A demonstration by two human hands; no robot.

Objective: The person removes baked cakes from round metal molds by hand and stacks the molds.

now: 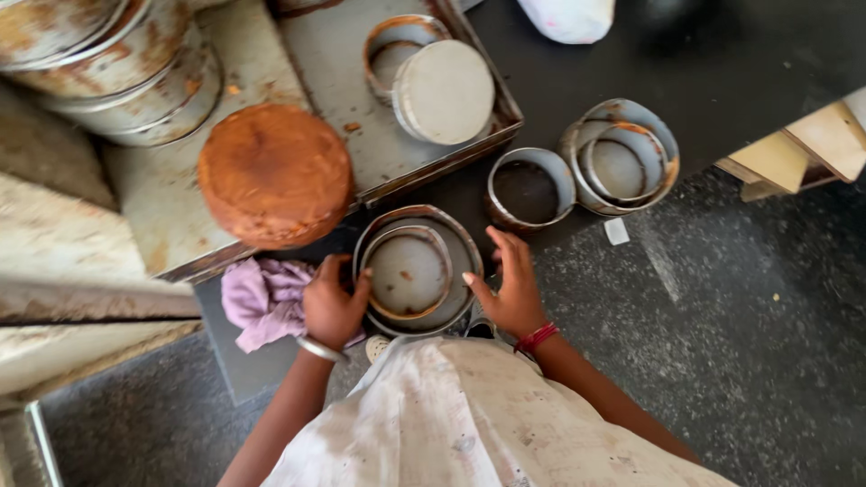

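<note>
A round metal cake tin point(462, 261) sits right in front of me with a smaller metal ring point(408, 272) lying inside it. My left hand point(332, 305) grips the tin's left rim, and a lilac cloth point(262, 300) lies bunched under and beside that hand. My right hand point(512, 287) rests against the tin's right rim with the fingers spread. A round brown cake point(274, 173) stands upside-down on a large metal tray point(347, 77) just beyond the tin.
On the tray lie a ring mould point(386, 34) and a round metal disc point(446, 92). To the right are an empty ring point(530, 188) and a nested tin set point(622, 155). Stacked rusty tins point(117, 63) fill the upper left. Wooden pieces point(803, 149) lie at the right edge.
</note>
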